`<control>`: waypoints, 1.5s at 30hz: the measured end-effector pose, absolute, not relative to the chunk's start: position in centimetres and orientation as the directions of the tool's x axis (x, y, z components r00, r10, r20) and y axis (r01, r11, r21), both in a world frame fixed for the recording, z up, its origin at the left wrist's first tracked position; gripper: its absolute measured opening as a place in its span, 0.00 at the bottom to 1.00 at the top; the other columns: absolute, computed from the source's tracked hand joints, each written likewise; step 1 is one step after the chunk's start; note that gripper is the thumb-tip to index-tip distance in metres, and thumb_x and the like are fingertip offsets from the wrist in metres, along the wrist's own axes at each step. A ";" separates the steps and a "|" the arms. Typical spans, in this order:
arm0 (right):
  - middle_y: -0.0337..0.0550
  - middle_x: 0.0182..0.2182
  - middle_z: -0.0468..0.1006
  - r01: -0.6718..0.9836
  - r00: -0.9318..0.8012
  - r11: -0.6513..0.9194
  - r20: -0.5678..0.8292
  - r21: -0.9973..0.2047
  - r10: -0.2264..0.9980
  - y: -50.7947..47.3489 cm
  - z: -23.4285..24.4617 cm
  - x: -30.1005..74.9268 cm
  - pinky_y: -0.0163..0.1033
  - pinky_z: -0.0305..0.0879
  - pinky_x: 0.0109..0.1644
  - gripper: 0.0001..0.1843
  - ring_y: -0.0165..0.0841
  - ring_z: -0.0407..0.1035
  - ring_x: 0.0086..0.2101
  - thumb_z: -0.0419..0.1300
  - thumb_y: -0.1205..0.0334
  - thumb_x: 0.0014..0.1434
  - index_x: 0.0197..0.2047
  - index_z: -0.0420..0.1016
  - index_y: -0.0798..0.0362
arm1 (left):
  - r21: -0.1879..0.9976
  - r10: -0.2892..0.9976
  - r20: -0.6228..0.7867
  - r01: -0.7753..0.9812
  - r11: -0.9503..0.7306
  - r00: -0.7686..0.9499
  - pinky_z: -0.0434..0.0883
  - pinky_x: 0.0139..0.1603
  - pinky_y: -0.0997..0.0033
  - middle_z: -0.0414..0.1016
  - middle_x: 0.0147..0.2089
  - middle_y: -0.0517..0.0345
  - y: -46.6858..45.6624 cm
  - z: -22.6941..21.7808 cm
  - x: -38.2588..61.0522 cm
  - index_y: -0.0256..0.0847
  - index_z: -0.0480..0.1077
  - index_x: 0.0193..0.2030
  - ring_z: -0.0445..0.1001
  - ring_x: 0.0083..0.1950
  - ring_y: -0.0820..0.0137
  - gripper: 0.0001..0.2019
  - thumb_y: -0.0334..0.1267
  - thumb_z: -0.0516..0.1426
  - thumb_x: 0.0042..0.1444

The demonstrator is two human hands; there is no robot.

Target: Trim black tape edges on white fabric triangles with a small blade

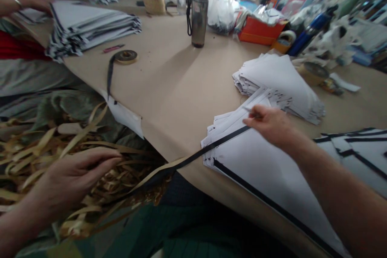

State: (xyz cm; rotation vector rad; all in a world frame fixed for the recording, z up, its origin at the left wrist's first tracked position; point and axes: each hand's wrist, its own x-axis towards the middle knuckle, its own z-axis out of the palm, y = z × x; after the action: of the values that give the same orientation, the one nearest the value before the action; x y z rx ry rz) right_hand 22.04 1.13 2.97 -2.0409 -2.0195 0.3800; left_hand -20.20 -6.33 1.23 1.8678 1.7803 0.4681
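one black strip [223, 140] pinched by right hand [267, 124] fingers; left hand [74, 175] fingers outstretched, loosely together.

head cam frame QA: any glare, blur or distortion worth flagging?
Head view: glare blows out the bright patch behind the plastic bag. The water bottle throws a soft shadow on the table, toward the camera and leftward. There is strong wide-angle bending at the frame edges, and the far-right clutter is smeared. The left hand is slightly soft, while the right hand and black strip are sharper.
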 end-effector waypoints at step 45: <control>0.37 0.27 0.75 0.630 0.173 -0.065 0.058 -0.774 0.983 -7.5 2.6 21.2 0.32 0.59 0.30 0.08 0.28 0.68 0.26 0.49 0.58 0.61 0.36 0.65 0.51 | 0.712 0.692 0.120 0.424 -0.559 0.712 0.66 0.40 0.70 0.73 0.36 0.56 -0.7 0.6 -2.4 0.39 0.72 0.26 0.70 0.38 0.68 0.09 0.39 0.54 0.54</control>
State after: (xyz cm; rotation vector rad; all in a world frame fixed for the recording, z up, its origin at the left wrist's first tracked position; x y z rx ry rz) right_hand 21.20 -7.45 2.56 -1.7743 -1.5312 0.6638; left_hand -2.41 -0.66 0.58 2.2408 0.8442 0.5140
